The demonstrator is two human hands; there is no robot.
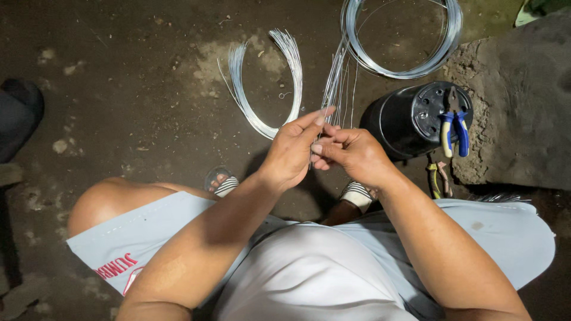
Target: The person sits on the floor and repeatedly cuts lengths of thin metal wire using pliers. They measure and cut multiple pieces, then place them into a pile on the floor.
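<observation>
I sit low over a dirt floor, and both hands meet in front of me around a thin bundle of cut silver wires that rises away from my fingers. My left hand curls round the lower end of the bundle with its fingers stretched along it. My right hand pinches the same wires from the right side. The wire tips fan out toward a large wire coil lying on the ground ahead.
A bent U-shaped bunch of wires lies on the ground to the left of my hands. An upturned black pot stands at right with blue-and-yellow pliers on it. A raised concrete slab fills the right edge.
</observation>
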